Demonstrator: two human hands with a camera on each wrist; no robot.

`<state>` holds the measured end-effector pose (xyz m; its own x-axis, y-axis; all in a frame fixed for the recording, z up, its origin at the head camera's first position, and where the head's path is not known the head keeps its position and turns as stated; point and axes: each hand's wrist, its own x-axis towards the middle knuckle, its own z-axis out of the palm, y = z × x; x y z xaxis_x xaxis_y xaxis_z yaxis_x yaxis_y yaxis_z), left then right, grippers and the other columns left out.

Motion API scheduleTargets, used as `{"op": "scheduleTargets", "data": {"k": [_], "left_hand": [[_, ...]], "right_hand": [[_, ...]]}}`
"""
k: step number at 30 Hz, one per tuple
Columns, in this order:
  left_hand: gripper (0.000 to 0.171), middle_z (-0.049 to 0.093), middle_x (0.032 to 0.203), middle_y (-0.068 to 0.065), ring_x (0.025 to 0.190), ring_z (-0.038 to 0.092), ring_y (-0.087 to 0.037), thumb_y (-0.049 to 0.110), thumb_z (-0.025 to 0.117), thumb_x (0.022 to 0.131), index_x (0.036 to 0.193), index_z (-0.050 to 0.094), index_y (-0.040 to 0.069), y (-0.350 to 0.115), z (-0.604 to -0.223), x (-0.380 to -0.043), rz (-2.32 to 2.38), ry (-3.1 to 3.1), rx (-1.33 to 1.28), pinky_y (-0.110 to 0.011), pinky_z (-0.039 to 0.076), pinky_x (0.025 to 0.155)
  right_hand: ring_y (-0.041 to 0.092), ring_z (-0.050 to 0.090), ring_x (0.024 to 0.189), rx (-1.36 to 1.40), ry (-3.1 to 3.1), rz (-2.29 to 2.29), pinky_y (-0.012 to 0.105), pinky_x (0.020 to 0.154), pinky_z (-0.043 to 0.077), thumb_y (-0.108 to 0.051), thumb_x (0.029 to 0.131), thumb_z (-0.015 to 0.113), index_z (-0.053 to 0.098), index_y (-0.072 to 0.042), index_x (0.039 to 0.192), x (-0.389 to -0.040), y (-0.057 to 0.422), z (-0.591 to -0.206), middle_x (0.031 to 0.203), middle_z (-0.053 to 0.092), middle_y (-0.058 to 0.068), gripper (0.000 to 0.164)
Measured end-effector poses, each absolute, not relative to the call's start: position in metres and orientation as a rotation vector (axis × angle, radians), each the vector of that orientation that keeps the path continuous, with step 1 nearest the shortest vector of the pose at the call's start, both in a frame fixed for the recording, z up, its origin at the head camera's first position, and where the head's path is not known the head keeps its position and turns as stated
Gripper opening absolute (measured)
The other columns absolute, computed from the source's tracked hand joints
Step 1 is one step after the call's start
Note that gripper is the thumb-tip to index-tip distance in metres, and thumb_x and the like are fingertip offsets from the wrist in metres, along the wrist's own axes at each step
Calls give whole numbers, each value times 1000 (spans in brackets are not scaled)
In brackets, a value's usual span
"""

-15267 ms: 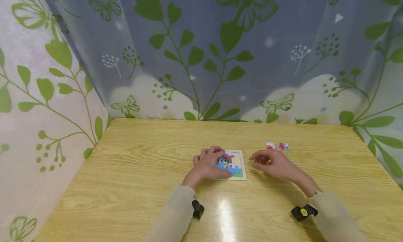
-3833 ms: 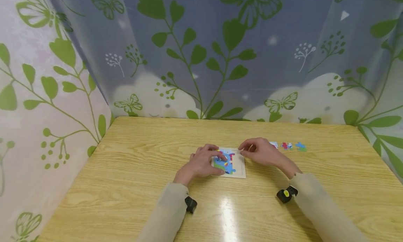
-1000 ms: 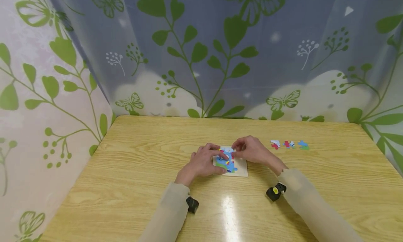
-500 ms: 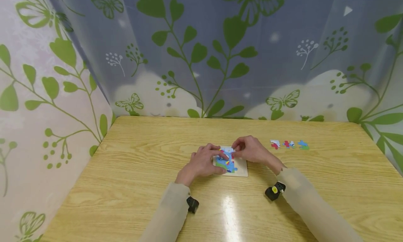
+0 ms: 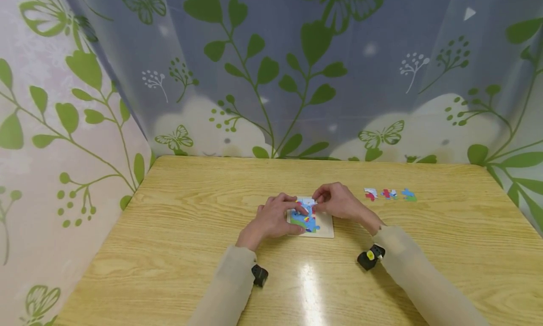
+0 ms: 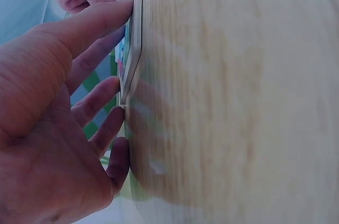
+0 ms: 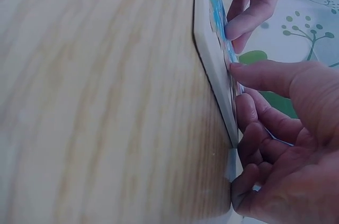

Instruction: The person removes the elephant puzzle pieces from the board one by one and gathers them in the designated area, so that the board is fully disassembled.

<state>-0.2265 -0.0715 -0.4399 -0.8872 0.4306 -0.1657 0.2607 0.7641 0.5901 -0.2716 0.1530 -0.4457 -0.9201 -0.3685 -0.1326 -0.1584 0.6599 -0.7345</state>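
A small jigsaw board (image 5: 326,229) with a pale border lies on the wooden table, its left part filled with a blue, green and red picture. My left hand (image 5: 270,218) reaches over the left side, thumb and forefinger on the picture. The left wrist view shows its other fingers extended by the board's edge. At the top of the picture, my right hand (image 5: 339,203) pinches a puzzle piece (image 5: 313,209), mostly hidden by the fingertips. In the right wrist view its thumb (image 7: 259,74) lies at the board's surface, the other fingers curled.
Three loose puzzle pieces lie in a row right of the board: a white-red one (image 5: 370,194), a red-and-blue one (image 5: 388,194) and a blue-green one (image 5: 409,195). A leaf-patterned curtain (image 5: 271,76) hangs behind the table (image 5: 191,189).
Since the earliest frame, the blue-green piece has gone from the board to the table. My right hand has since moved left onto the picture; over the last second both hands barely move.
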Motion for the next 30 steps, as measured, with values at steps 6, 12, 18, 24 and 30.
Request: {"op": "scheduleTargets", "data": {"k": [6, 12, 18, 24, 30], "left_hand": [[34, 46, 156, 1, 139, 40, -37, 37, 81, 87, 120, 73, 34, -71, -439, -226, 830, 2669, 539, -61, 32, 107], [34, 46, 156, 1, 139, 40, -36, 37, 81, 87, 120, 73, 34, -70, -440, -227, 825, 2672, 539, -62, 31, 108], [34, 46, 156, 2, 140, 40, -36, 37, 81, 87, 120, 73, 34, -70, -441, -228, 826, 2670, 541, -61, 31, 108], [35, 46, 156, 1, 139, 40, -36, 38, 81, 87, 120, 73, 34, -71, -440, -227, 832, 2666, 543, -62, 31, 108], [35, 46, 156, 0, 139, 40, -36, 37, 81, 87, 121, 72, 33, -71, -439, -228, 809, 2671, 548, -62, 32, 107]], "right_hand": [[16, 56, 79, -423, 2598, -1134, 27, 71, 45, -15, 87, 80, 70, -3, 105, -272, 154, -447, 89, 66, 6, 24], [14, 54, 78, -449, 2601, -1131, 26, 71, 43, -16, 88, 80, 72, -3, 107, -272, 154, -447, 86, 65, 4, 24], [13, 54, 75, -493, 2608, -1124, 25, 69, 43, -14, 88, 79, 73, -3, 106, -273, 155, -447, 84, 65, 3, 22], [13, 54, 75, -511, 2621, -1116, 25, 69, 43, -14, 89, 79, 73, -3, 104, -273, 154, -446, 84, 65, 4, 20], [12, 55, 75, -512, 2622, -1115, 24, 68, 43, -13, 88, 79, 73, -3, 104, -273, 153, -447, 84, 65, 3, 20]]}}
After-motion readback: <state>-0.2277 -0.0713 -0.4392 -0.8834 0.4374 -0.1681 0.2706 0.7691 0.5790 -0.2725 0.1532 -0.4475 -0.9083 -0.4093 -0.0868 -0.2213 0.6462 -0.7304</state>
